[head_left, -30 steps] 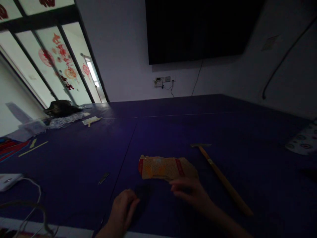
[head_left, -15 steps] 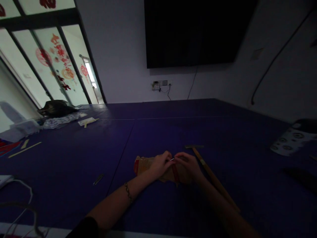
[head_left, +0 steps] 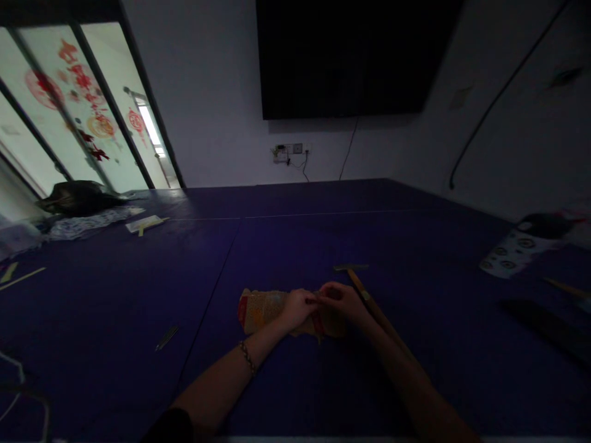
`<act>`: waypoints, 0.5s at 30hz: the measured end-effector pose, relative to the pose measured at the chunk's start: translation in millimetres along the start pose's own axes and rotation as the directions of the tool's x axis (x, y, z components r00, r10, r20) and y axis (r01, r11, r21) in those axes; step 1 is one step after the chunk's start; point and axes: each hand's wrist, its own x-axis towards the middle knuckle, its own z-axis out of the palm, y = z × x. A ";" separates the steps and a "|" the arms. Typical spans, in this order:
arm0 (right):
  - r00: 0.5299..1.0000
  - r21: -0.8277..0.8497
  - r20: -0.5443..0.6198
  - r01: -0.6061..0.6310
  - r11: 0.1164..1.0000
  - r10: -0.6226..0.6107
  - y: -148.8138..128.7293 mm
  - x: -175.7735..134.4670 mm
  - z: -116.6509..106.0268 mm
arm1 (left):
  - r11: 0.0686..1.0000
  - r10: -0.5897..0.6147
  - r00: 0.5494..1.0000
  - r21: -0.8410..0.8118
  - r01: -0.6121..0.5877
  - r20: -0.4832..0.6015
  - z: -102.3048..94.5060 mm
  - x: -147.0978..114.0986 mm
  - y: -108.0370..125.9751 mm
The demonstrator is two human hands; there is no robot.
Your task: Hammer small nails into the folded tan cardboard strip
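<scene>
Your left hand (head_left: 297, 307) and right hand (head_left: 345, 303) have met over the packet (head_left: 263, 312), permitting two-handed work; any grasp is hidden.

On the table (head_left: 286, 246), the packet (head_left: 263, 311) lies between a hammer (head_left: 372, 305), right, and a tool (head_left: 167, 338), left.

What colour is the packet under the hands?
The packet looks tan with red; head view shows it best.
</scene>
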 end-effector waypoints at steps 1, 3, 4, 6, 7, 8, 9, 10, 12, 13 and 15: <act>0.999 -0.006 0.030 -0.011 1.000 0.011 1.5 0.0 -0.9 | 1.000 -0.009 1.000 -0.011 0.009 0.006 2.2 -0.7 -1.9; 0.995 -0.018 0.093 -0.034 0.999 0.035 5.0 0.0 -4.8 | 0.999 -0.022 1.000 -0.029 0.023 0.021 5.1 -2.0 -4.4; 0.991 -0.026 0.124 -0.045 0.999 0.048 6.9 -0.1 -7.6 | 0.999 -0.028 0.999 -0.035 0.029 0.028 5.9 -2.5 -5.0; 0.981 -0.047 0.181 -0.068 0.997 0.075 11.2 -0.2 -13.3 | 0.999 -0.037 0.998 -0.038 0.039 0.040 6.9 -2.9 -5.1; 0.975 -0.061 0.204 -0.077 0.995 0.088 13.3 -0.2 -15.7 | 0.998 -0.039 0.998 -0.038 0.041 0.044 7.1 -2.9 -4.8; 0.970 -0.075 0.221 -0.083 0.994 0.098 15.3 -0.1 -17.5 | 0.998 -0.041 0.998 -0.036 0.043 0.044 7.4 -2.9 -4.2; 0.967 -0.090 0.231 -0.087 0.992 0.106 17.1 0.0 -18.6 | 0.998 -0.042 0.998 -0.034 0.044 0.042 7.6 -2.8 -3.5; 0.965 -0.106 0.236 -0.089 0.990 0.112 18.5 0.1 -19.0 | 0.999 -0.043 0.998 -0.030 0.044 0.038 7.8 -2.6 -2.8; 0.966 -0.143 0.232 -0.085 0.986 0.117 20.4 0.3 -17.9 | 0.999 -0.047 0.999 -0.021 0.048 0.024 8.1 -2.5 -1.5; 0.966 -0.163 0.228 -0.081 0.983 0.118 20.7 0.4 -16.9 | 0.999 -0.050 0.999 -0.016 0.050 0.017 8.2 -2.5 -0.9; 0.968 -0.200 0.220 -0.072 0.977 0.117 20.5 0.6 -14.8 | 0.999 -0.052 0.999 -0.007 0.052 0.008 8.2 -3.0 -0.1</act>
